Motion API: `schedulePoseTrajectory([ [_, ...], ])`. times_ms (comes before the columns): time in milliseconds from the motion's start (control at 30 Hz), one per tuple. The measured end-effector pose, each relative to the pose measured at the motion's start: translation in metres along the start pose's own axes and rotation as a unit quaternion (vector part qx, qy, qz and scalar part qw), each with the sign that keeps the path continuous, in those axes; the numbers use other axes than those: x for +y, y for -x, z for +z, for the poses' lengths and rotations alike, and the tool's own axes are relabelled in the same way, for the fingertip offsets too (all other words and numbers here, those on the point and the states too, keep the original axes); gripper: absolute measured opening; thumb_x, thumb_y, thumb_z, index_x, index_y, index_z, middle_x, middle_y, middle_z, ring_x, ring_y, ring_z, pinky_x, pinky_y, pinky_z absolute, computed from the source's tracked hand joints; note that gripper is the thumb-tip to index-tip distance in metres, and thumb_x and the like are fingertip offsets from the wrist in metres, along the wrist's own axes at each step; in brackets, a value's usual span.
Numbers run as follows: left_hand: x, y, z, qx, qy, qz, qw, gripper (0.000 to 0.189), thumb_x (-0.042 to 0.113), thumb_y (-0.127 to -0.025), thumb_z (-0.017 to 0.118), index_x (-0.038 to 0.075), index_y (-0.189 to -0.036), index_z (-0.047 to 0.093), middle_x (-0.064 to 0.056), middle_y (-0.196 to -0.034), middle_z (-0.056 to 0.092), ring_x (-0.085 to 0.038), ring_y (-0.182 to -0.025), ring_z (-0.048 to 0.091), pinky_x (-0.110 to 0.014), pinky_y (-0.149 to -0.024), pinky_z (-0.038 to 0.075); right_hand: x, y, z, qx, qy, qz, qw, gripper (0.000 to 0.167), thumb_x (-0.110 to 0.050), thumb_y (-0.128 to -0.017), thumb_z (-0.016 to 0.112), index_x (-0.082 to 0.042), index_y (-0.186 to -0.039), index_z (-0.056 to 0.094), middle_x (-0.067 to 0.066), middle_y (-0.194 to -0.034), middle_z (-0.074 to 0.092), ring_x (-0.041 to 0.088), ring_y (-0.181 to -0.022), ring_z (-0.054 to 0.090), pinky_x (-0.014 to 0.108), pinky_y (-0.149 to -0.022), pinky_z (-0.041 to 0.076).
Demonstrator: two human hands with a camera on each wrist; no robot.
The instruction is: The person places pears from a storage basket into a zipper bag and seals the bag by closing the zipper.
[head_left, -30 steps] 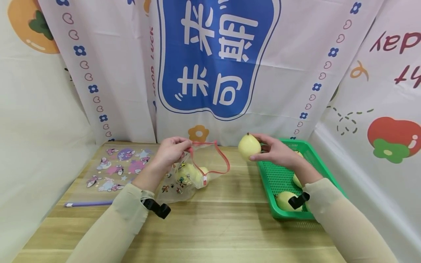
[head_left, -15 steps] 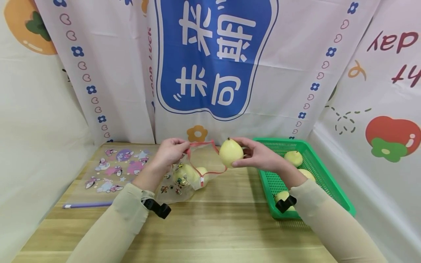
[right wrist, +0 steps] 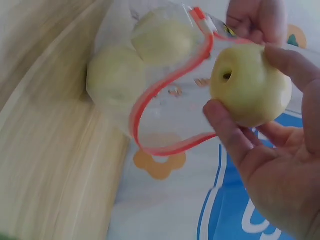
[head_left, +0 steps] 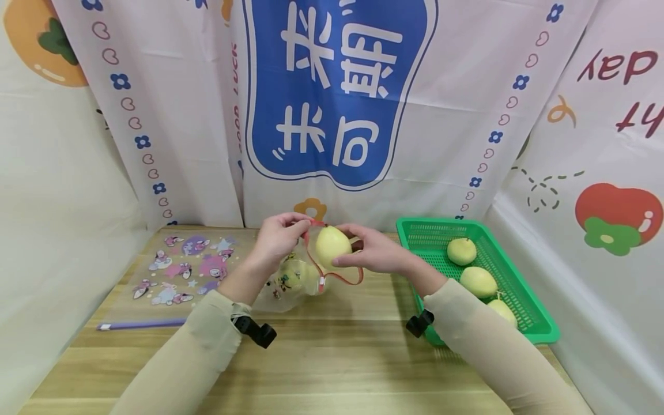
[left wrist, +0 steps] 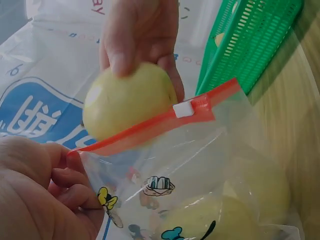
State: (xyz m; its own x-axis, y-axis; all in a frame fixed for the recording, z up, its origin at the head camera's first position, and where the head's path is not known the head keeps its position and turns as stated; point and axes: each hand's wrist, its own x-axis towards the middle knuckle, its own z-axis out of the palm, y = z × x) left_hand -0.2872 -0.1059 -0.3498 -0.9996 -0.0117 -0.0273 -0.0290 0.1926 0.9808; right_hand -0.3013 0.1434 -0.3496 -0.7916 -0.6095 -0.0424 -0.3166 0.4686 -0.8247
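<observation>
My left hand (head_left: 280, 242) pinches the red-edged rim of a clear zip bag (left wrist: 190, 165) printed with small cartoon figures. The bag's mouth gapes, and a white slider (left wrist: 183, 109) sits on the red strip. Inside the bag lie two pale yellow pears, one of them a pear (right wrist: 165, 37) nearer the slider. In my right hand (head_left: 370, 249) is another pear (head_left: 332, 246), gripped between thumb and fingers. This pear is at the bag's open mouth, overlapping the red rim in the left wrist view.
A green perforated basket (head_left: 542, 329) on the right holds several pears, among them a pear (head_left: 461, 251) at the back. To the left, a flat clear bag (head_left: 181, 271) with purple prints and a purple zip strip lies on the wooden table (head_left: 332, 369). A printed cloth (head_left: 207, 144) hangs behind.
My right hand has carried the pear leftward from beside the basket to the bag's mouth. My left hand, still pinching the rim, has shifted slightly right.
</observation>
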Motion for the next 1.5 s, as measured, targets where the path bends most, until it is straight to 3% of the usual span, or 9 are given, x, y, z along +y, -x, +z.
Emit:
schedulePoseTrajectory([
  [233, 0.01, 0.002, 0.008, 0.013, 0.034, 0.02, 0.9991, 0.025, 0.021, -0.11, 0.068, 0.006, -0.126, 0.079, -0.003, -0.105, 0.071, -0.014, -0.09, 0.061, -0.02, -0.069, 0.049, -0.009, -0.016, 0.012, 0.05, 0.028, 0.041, 0.9975, 0.072, -0.038, -0.095, 0.085, -0.009, -0.153, 0.054, 0.011, -0.143, 0.065, 0.028, -0.12, 0.07, 0.038, -0.096, 0.062],
  [400, 0.014, 0.004, 0.009, 0.001, 0.058, 0.028, 0.9979, 0.025, 0.023, -0.111, 0.067, 0.007, -0.126, 0.079, 0.002, -0.096, 0.07, -0.007, -0.074, 0.055, -0.019, -0.06, 0.045, -0.009, -0.03, 0.02, 0.067, 0.025, 0.057, 0.9958, 0.067, -0.037, -0.095, 0.084, -0.007, -0.15, 0.059, 0.016, -0.136, 0.07, 0.027, -0.113, 0.071, 0.035, -0.086, 0.065],
  [533, 0.016, 0.006, 0.008, -0.006, 0.082, 0.028, 0.9962, 0.025, 0.023, -0.111, 0.068, 0.007, -0.126, 0.078, 0.005, -0.089, 0.068, -0.006, -0.062, 0.047, -0.019, -0.052, 0.036, -0.011, -0.037, 0.029, 0.049, -0.012, 0.054, 0.9973, 0.066, -0.029, -0.099, 0.081, -0.006, -0.155, 0.056, 0.018, -0.148, 0.067, 0.031, -0.128, 0.07, 0.037, -0.096, 0.065],
  [633, 0.017, 0.006, 0.005, 0.004, 0.104, 0.034, 0.994, 0.025, 0.022, -0.11, 0.068, 0.005, -0.127, 0.077, 0.005, -0.089, 0.069, -0.005, -0.064, 0.049, -0.018, -0.053, 0.036, -0.013, -0.04, 0.033, 0.031, -0.059, 0.029, 0.9973, 0.061, -0.017, -0.103, 0.071, -0.004, -0.16, 0.052, 0.018, -0.156, 0.062, 0.035, -0.14, 0.065, 0.04, -0.105, 0.063],
  [767, 0.018, 0.006, -0.001, 0.025, 0.116, 0.041, 0.9921, 0.027, 0.022, -0.11, 0.068, 0.004, -0.129, 0.075, 0.007, -0.089, 0.068, -0.005, -0.066, 0.05, -0.018, -0.056, 0.038, -0.017, -0.037, 0.032, 0.008, -0.097, -0.005, 0.9952, 0.054, -0.009, -0.106, 0.062, -0.003, -0.16, 0.052, 0.019, -0.155, 0.062, 0.037, -0.135, 0.069, 0.041, -0.106, 0.063],
  [967, 0.014, 0.004, -0.01, 0.03, 0.097, 0.033, 0.9942, 0.028, 0.023, -0.111, 0.067, 0.005, -0.13, 0.075, 0.007, -0.09, 0.07, -0.006, -0.074, 0.055, -0.018, -0.059, 0.041, -0.016, -0.016, 0.015, -0.017, -0.041, -0.038, 0.9983, 0.047, -0.015, -0.106, 0.072, -0.007, -0.151, 0.063, 0.016, -0.15, 0.068, 0.03, -0.127, 0.074, 0.038, -0.102, 0.065],
  [1167, 0.008, 0.002, -0.012, 0.018, 0.085, 0.022, 0.996, 0.026, 0.022, -0.111, 0.066, 0.007, -0.13, 0.075, 0.007, -0.088, 0.072, -0.007, -0.073, 0.054, -0.018, -0.059, 0.04, 0.005, 0.02, -0.022, -0.051, -0.069, -0.044, 0.9954, 0.056, -0.017, -0.103, 0.078, -0.017, -0.156, 0.06, 0.011, -0.153, 0.066, 0.034, -0.139, 0.067, 0.042, -0.104, 0.064],
  [1367, 0.006, 0.002, -0.015, 0.021, 0.086, 0.003, 0.996, 0.028, 0.022, -0.11, 0.067, 0.004, -0.131, 0.074, 0.009, -0.091, 0.07, -0.006, -0.078, 0.055, -0.017, -0.063, 0.044, 0.024, 0.059, -0.062, -0.032, -0.079, -0.049, 0.9951, 0.064, -0.009, -0.101, 0.077, -0.016, -0.161, 0.053, 0.012, -0.162, 0.058, 0.04, -0.146, 0.061, 0.038, -0.11, 0.061],
  [1500, 0.005, 0.003, -0.018, 0.021, 0.087, -0.003, 0.996, 0.029, 0.023, -0.111, 0.066, 0.005, -0.132, 0.074, 0.008, -0.094, 0.068, -0.006, -0.077, 0.052, -0.017, -0.063, 0.043, 0.042, 0.083, -0.082, -0.016, -0.07, -0.025, 0.9971, 0.066, -0.011, -0.101, 0.078, -0.015, -0.162, 0.051, 0.012, -0.165, 0.055, 0.044, -0.149, 0.056, 0.034, -0.109, 0.06],
])
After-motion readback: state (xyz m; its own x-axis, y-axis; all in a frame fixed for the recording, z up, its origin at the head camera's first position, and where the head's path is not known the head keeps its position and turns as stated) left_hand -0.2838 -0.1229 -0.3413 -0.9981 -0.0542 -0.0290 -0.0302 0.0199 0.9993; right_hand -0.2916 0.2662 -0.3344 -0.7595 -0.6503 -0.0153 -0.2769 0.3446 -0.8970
